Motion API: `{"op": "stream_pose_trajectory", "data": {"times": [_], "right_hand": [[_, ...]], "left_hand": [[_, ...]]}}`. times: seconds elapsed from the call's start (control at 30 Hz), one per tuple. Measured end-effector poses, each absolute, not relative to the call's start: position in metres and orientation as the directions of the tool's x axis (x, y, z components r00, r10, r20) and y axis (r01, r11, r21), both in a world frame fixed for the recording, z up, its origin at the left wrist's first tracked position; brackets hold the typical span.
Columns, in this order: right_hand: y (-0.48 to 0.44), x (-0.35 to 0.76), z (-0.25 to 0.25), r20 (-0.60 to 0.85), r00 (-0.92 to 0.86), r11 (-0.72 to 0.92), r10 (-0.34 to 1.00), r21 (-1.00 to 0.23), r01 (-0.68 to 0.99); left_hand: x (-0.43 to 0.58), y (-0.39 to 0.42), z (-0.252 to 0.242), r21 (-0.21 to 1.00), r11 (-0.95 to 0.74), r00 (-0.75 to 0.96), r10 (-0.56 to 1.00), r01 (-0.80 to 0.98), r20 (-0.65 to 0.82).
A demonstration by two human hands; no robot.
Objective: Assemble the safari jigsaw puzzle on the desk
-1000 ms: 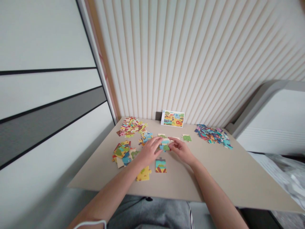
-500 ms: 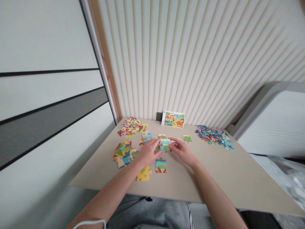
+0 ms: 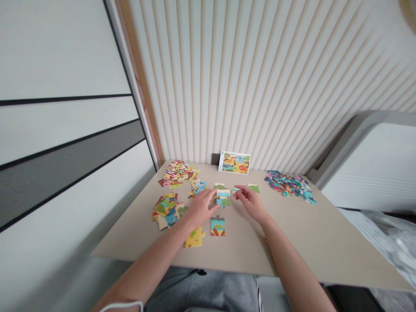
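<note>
My left hand (image 3: 200,206) rests on the beige table (image 3: 292,234) with its fingers closed on a blue and green puzzle piece (image 3: 222,201). My right hand (image 3: 248,200) is just to the right of that piece, and its fingertips pinch a small light blue piece (image 3: 236,190). A green piece (image 3: 254,188) lies just beyond my right hand. Close to me lie a blue and orange joined piece (image 3: 217,226) and a yellow piece (image 3: 194,238).
A reference picture card (image 3: 234,162) leans against the ribbed wall. Piles of loose pieces lie at the back left (image 3: 177,172), front left (image 3: 167,208) and back right (image 3: 288,183). A white and grey bed frame (image 3: 370,160) stands to the right.
My right hand has drawn back to the right from the blue and green piece, with a small piece in its fingertips. My left hand has stayed on the piece.
</note>
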State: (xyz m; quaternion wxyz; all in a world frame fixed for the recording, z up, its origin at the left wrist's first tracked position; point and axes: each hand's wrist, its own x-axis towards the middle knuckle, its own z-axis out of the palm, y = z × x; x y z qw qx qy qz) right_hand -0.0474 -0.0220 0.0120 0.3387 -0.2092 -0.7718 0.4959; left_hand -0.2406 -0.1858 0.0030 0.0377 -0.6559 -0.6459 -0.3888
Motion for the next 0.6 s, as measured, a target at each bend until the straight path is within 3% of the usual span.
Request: {"op": "stream_pose_trajectory", "data": {"times": [0.2,0.5,0.6], "right_hand": [[-0.026,-0.048,0.013,0.292,-0.722,0.421,0.627,-0.907,-0.001],[-0.044,-0.048,0.022,0.173,-0.897,0.447,0.407,-0.894,0.030],[-0.039,-0.047,0.023,0.164,-0.866,0.432,0.472,-0.900,0.065]], "left_hand": [[-0.240,-0.186,0.003,0.461,-0.157,-0.162,0.799,0.874,0.579],[-0.240,-0.187,0.005,0.487,-0.144,-0.198,0.787,0.862,0.584],[-0.240,-0.187,0.005,0.471,-0.158,-0.159,0.810,0.868,0.564]]}}
